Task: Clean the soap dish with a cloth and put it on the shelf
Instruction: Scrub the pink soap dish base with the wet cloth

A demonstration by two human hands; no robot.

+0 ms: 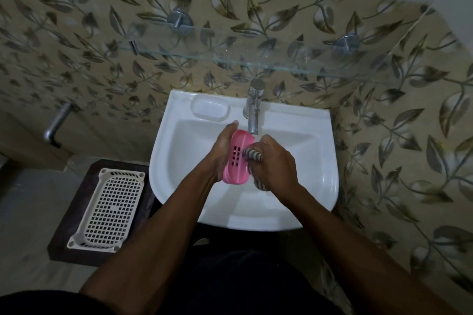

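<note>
In left grip (222,153): soap dish (236,158).

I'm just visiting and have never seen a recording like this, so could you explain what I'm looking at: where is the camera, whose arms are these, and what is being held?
There is no machine here. The single picture comes from a camera worn on a person's head, looking down at their own two bare arms over a white sink in a bathroom.

The left hand holds a pink soap dish with drain holes, tilted on its side. The right hand grips a striped cloth and presses it against the dish.

Above the basin is a tap; no water can be seen running. Higher on the leaf-patterned wall is a glass shelf. To the left, lower down, a white perforated tray lies on a dark stand.
</note>
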